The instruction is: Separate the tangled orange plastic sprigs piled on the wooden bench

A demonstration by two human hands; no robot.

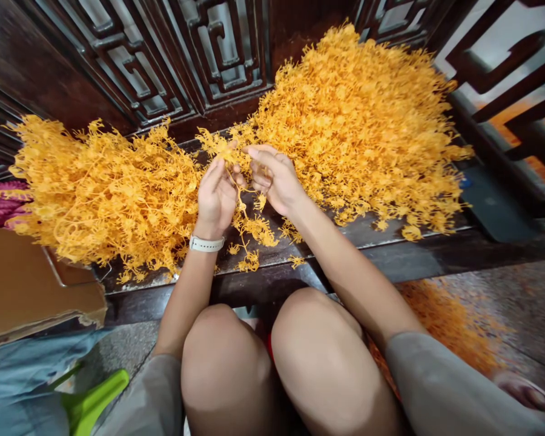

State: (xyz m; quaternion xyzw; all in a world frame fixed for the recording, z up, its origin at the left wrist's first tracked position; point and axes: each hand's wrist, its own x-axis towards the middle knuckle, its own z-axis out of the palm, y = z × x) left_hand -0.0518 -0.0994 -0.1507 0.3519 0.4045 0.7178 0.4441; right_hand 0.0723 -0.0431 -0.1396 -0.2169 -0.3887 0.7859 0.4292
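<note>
Between my two hands is a yellow plastic flower sprig [241, 206], its thin stem hanging down with small spidery blossoms on it. My left hand [217, 198], with a pale band on the wrist, has its fingers closed around the upper part of the sprig. The thumb and fingers of my right hand [277, 177] pinch at the same sprig from the right; the exact spot is partly hidden. Close behind the right hand rises a large heap of loose yellow plastic flower pieces [367, 121]. Left of my left hand lies a pile of yellow flower sprigs [113, 194].
Both piles rest on a dark wooden bench [272, 257] against a carved lattice back [222, 48]. A cardboard box [31, 284] stands at the left, near pink flowers [2, 203]. Orange bits [449, 321] cover the floor at right. A green plastic object [95, 399] is at lower left.
</note>
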